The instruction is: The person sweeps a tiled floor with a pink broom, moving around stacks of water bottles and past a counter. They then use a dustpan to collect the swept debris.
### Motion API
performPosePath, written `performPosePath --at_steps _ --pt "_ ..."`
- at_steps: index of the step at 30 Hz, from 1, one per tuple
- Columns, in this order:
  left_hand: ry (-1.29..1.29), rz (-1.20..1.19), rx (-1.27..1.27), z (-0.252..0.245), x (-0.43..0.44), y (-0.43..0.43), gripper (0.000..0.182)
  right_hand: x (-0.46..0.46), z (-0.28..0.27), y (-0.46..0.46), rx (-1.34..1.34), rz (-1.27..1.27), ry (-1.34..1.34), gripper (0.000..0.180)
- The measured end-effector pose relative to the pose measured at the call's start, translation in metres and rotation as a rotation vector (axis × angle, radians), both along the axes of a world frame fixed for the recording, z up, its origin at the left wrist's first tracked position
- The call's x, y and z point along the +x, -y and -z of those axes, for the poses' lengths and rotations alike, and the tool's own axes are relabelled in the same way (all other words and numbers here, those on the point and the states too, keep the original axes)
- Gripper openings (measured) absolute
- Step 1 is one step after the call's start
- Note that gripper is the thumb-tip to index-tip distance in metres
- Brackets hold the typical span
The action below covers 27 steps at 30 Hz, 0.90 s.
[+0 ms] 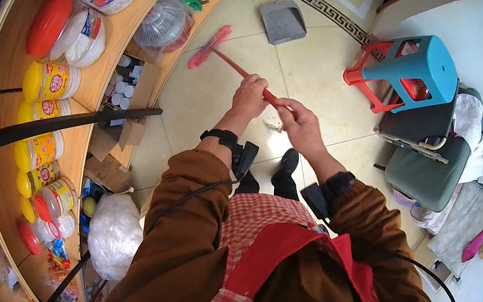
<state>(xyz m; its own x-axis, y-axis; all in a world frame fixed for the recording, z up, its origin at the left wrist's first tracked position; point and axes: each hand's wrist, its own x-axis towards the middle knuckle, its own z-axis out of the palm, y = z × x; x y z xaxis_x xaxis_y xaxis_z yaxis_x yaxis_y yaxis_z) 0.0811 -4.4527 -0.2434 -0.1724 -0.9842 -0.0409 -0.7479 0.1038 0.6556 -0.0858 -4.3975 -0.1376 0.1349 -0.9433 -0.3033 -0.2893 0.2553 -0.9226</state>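
Both hands grip the red handle (232, 62) of a broom whose pink bristles (210, 46) rest on the tiled floor ahead and to the left. My left hand (250, 95) wraps the handle lower down, closer to the bristles. Higher up, near the handle's end, my right hand (299, 123) closes around it. A grey dustpan (283, 22) with an upright pole stands on the floor beyond the broom. Between my hands, a small speckled whitish patch (273, 122) shows on the floor; whether it is debris or glare I cannot tell.
Wooden shelves (109, 59) with plastic jars curve along the left, with an open cardboard box (139, 92) and a stuffed plastic bag (114, 235) lower down. At right stand a blue plastic stool (436, 73) stacked on a red one and a folding chair (427, 173) against the wall.
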Motion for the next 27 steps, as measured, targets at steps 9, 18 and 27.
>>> performPosePath --at_steps 9,18,27 --pt "-0.063 0.064 -0.153 -0.001 -0.075 -0.029 0.035 -0.068 -0.005 -0.026 -0.125 -0.063 -0.097 0.038" --pt "-0.080 0.289 -0.077 -0.086 -0.170 -0.108 0.033 -0.171 -0.113 -0.090 0.087 -0.193 -0.256 0.023" --pt "-0.011 0.370 -0.219 -0.128 -0.207 -0.084 0.029 -0.206 -0.133 -0.080 -0.117 -0.173 -0.133 0.004"
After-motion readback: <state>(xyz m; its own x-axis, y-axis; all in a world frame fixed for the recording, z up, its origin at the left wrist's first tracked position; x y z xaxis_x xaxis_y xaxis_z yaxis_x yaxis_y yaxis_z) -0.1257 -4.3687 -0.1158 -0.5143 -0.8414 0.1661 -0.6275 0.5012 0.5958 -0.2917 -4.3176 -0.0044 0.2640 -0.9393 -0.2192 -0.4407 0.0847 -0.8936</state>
